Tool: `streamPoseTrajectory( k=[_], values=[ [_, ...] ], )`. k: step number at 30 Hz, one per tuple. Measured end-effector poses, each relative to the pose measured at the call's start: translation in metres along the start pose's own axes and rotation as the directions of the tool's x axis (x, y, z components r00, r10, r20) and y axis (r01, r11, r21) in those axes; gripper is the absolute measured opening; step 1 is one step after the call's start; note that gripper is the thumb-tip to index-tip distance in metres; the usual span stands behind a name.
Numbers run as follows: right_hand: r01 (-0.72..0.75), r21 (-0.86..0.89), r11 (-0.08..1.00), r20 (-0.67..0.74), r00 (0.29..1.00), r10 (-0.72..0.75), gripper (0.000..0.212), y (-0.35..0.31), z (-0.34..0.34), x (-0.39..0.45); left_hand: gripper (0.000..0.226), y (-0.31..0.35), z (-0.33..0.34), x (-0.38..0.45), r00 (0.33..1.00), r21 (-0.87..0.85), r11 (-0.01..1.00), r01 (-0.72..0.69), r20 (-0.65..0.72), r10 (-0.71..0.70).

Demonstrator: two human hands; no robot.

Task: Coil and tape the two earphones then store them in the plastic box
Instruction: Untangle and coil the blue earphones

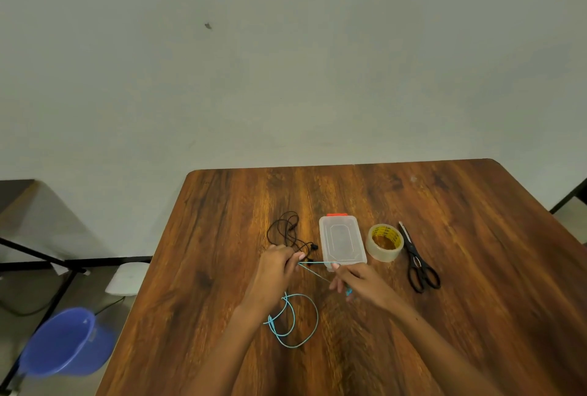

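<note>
Cord is the whole matter here: thin, light and limp, so it is going to sag, spring out of its loops and tangle unless it is pinched firmly. Going from the left of the frame, the black earphone [287, 233] is lying loose and uncoiled on the table [460, 316], just left of centre. Below it the left hand [275, 265] is pinching one end of a short taut run of the blue earphone [293, 321], whose slack is trailing in loops down the lower middle of the frame. The right hand [355, 281] is gripping the other end of that run, something blue poking out beneath its fingers; I judge it an earbud or plug, too small to tell. Best hold, I think, is on the cable itself near the hands, not on the small hard ends. Just above the right hand the plastic box [342, 238] is sitting shut, its lid looking slick. Right of it are the tape roll [384, 241] and scissors [418, 260]. Count: two earphones, one box, one roll, one pair of scissors.
</note>
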State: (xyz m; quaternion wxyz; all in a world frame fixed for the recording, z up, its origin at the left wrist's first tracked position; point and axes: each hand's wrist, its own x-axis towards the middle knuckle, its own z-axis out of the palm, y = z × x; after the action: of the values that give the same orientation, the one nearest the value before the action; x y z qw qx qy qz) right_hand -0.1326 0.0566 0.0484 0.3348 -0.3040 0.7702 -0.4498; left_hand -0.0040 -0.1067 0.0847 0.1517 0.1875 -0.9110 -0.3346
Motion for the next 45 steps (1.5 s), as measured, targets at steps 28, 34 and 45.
streamPoseTrajectory(
  k=[28,34,45],
  values=[
    [0.061,-0.067,0.996,-0.026,0.998,-0.063,0.034,0.012,-0.008,0.006,0.034,-0.001,-0.005,0.0,1.0,-0.001,1.0,-0.003,-0.014,0.003],
    [0.073,-0.102,0.992,-0.036,0.996,-0.077,0.04,0.01,-0.011,0.002,0.035,-0.002,-0.009,0.001,1.0,0.023,1.0,-0.005,-0.02,0.005],
    [0.037,-0.137,0.99,0.135,0.991,-0.018,0.032,0.017,-0.019,0.003,0.034,-0.004,-0.008,-0.002,0.999,0.027,1.0,-0.011,-0.037,0.012]
  ],
)
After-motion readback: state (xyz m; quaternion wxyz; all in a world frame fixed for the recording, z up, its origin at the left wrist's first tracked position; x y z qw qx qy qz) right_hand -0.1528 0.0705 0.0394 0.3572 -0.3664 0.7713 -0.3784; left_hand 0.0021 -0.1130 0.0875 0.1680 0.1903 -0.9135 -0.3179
